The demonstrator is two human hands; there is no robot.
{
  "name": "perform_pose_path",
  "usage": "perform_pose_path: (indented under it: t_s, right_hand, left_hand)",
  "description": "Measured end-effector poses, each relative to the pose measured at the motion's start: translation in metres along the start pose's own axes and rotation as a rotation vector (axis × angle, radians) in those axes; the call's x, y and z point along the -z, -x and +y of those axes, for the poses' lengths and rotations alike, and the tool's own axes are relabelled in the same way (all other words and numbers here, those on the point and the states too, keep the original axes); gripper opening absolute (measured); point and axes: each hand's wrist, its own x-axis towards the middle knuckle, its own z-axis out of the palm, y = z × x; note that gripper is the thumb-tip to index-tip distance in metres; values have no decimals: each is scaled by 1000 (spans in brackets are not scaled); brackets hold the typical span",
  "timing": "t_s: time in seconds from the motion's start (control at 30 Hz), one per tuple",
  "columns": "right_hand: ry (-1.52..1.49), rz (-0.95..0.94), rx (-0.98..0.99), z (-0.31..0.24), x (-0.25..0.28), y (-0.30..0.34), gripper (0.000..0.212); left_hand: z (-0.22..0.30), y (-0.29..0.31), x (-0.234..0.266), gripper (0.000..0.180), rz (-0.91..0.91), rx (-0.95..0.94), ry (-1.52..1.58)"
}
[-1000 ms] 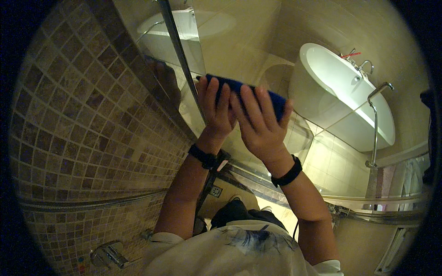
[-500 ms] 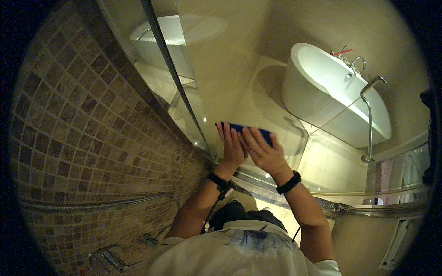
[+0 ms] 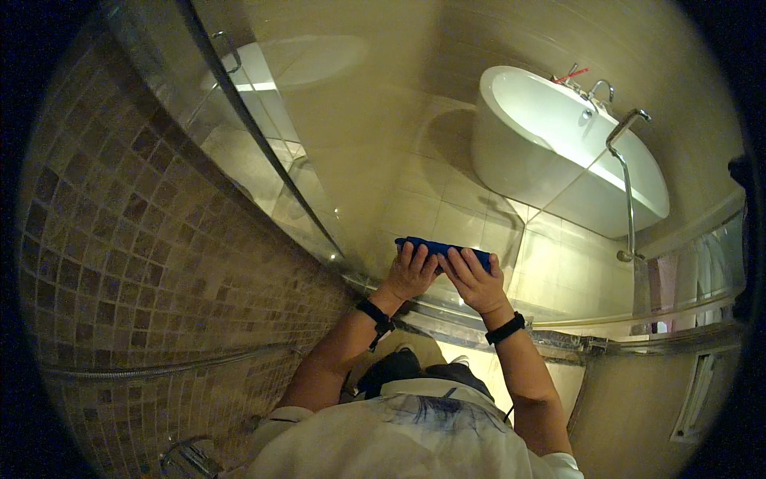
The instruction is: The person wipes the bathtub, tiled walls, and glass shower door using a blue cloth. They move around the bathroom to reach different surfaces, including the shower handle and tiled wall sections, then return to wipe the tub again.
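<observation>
A folded blue cloth (image 3: 436, 247) is stretched between my two hands in front of me, its long edge running left to right. My left hand (image 3: 410, 275) grips its left part, fingers bent up over the near side. On the right part lies my right hand (image 3: 477, 284), fingers side by side and thumb tucked inward. Both hands are close together at the glass panel (image 3: 375, 199); whether the cloth touches the glass I cannot tell. Black bands circle both wrists.
A brown mosaic tile wall (image 3: 159, 263) with a metal shower hose (image 3: 175, 367) rises on the left. Beyond the glass stands a white bathtub (image 3: 550, 160) with taps. A metal door handle (image 3: 628, 184) is to the right, and a dark frame bar (image 3: 255, 132) to the left.
Both hands have moved right and nearer to me with the cloth, which now sits more level. My view has turned slightly, so the bathtub appears farther left.
</observation>
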Motion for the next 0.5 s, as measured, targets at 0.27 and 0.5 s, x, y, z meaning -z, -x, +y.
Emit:
perform_pose_path:
  t_s: [0.27,0.5]
  right_hand:
    - [70,327,-262,72,49,-41,33]
    - [-65,322,-426,71,46,-11,33]
  left_hand:
    - [9,-141,23,56,107,1,29]
    - [14,-165,24,57,70,-139,22]
